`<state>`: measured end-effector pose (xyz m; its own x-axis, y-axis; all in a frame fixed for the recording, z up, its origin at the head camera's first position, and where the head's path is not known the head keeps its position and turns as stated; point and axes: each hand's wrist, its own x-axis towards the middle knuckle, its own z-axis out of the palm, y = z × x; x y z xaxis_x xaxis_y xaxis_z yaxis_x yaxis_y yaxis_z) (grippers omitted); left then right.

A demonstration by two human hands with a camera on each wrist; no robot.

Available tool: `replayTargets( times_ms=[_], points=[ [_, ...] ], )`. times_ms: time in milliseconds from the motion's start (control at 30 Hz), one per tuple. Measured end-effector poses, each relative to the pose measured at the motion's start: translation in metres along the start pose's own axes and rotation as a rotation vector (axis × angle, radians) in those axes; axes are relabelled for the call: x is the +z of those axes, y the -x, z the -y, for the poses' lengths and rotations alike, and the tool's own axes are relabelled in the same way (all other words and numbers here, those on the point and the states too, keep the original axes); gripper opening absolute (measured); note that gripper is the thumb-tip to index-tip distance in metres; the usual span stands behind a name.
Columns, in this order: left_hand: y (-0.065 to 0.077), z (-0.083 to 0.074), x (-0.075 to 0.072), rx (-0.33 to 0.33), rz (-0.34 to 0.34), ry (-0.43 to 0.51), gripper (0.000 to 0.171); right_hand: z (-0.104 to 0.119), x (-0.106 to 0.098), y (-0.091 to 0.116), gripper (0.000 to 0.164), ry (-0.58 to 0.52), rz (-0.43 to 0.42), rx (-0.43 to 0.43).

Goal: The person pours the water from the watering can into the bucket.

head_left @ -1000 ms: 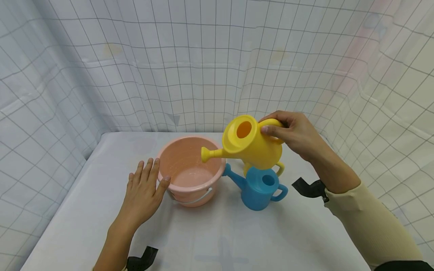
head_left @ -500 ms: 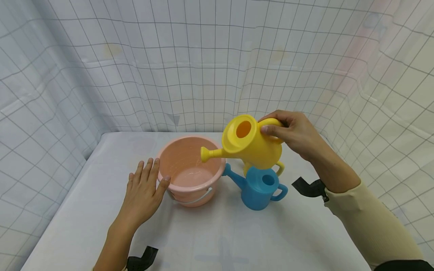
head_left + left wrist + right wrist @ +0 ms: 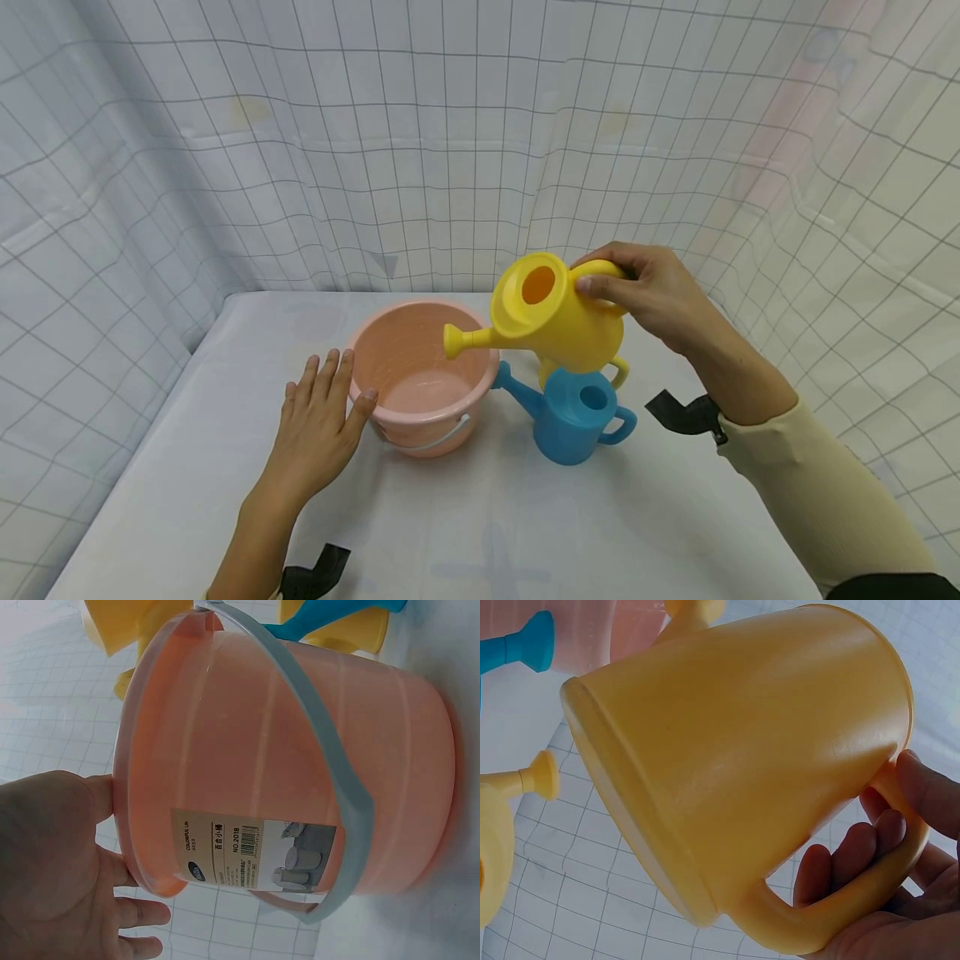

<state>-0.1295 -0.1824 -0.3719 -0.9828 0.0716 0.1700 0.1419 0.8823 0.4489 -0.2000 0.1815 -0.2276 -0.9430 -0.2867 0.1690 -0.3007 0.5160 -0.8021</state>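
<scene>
My right hand [image 3: 652,292] grips the handle of a yellow watering can [image 3: 573,325], its fingers curled round it in the right wrist view. The can hangs tilted above the table, spout [image 3: 468,341] pointing left over the right side of a pink bucket [image 3: 427,425]. No stream shows at the spout. With fingers extended, my left hand [image 3: 315,429] touches the bucket's left rim; in the left wrist view its thumb and fingers meet the rim [image 3: 129,795]. The bucket stands upright with its pale handle [image 3: 352,799] hanging down.
A blue watering can [image 3: 567,429] stands right of the bucket, below the raised can. Behind it a second yellow watering can [image 3: 620,373] is mostly hidden. White cloth covers the table [image 3: 450,525], and gridded curtains [image 3: 450,167] enclose the back and sides.
</scene>
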Motion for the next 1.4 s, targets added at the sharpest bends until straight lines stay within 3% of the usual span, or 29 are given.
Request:
replayTargets(
  times_ms=[1400],
  points=[
    [-0.0004,-0.0001,-0.0005,0.001,0.003,0.0,0.07,0.0003,0.0006,-0.0008,0.031,0.005,-0.012,-0.002]
  ],
)
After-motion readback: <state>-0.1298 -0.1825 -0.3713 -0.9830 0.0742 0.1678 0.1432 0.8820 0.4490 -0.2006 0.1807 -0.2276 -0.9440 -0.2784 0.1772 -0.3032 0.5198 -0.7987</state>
